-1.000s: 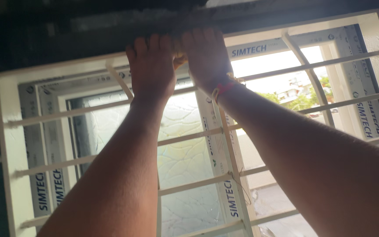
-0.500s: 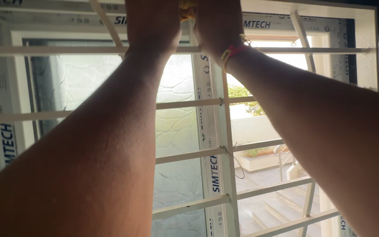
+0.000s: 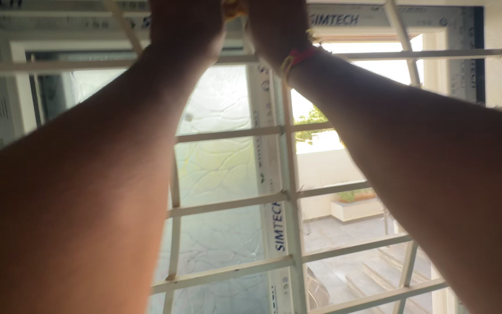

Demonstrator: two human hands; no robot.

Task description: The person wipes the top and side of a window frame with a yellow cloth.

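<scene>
Between my two hands, right at the top edge of the view, sits a small yellow-orange thing (image 3: 232,8) — only a sliver of it shows, so I can't say what it is or how it is shaped. It lies level with the upper bar of the window frame (image 3: 379,16), in front of the white window grille (image 3: 228,204).

My left hand (image 3: 186,26) is just left of it and my right hand (image 3: 278,26) just right of it, both raised overhead with the backs toward me. The fingers of both are cut off by the top of the view, so I can't tell whether they are curled round the yellow piece, pinching it, or spread flat. A red-and-yellow thread band (image 3: 295,57) circles my right wrist.

For working well here, I judge the main need is to tip my head up — the contact point is almost out of sight, and I'd be guiding by feel otherwise. I'd keep both wrists close together and steady against the grille bar, with small finger moves, not arm moves.

Behind the grille is frosted patterned glass (image 3: 219,168) on the left, and an open pane on the right showing a sunlit courtyard with steps (image 3: 373,267) and a planter (image 3: 357,204).
</scene>
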